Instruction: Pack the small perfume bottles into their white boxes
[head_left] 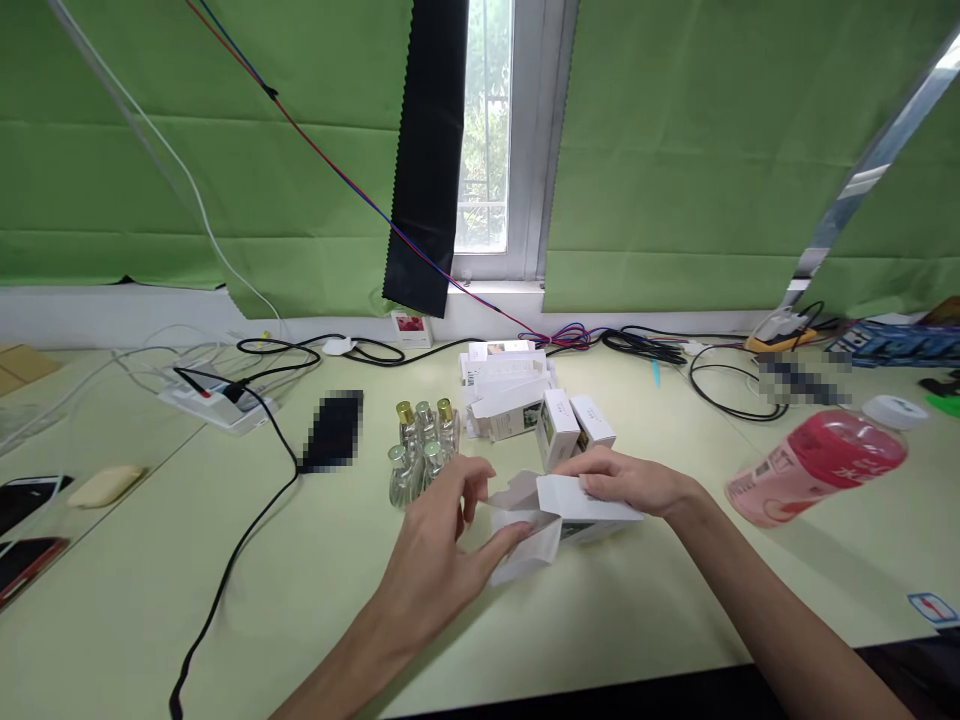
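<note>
A small white cardboard box (592,508) lies on its side just above the table, its open end and spread flaps (529,550) facing left. My right hand (622,478) grips the box from above, fingers along its top. At the open end is my left hand (442,550), thumb against a lower flap and the other fingers curled apart near the upper flap. Whether anything is inside the box cannot be made out. Behind my left hand stand several small glass bottles (405,475) with gold and pale green caps. Two closed white boxes (557,428) stand upright beyond the held box.
Flattened white cartons (506,385) are piled towards the window. A pink drink bottle (821,460) stands at right, appearing tilted. Black cable (247,535) runs along the left of the table, near a power strip (221,400) and a pixelated dark object (334,430). Phones (26,565) lie far left.
</note>
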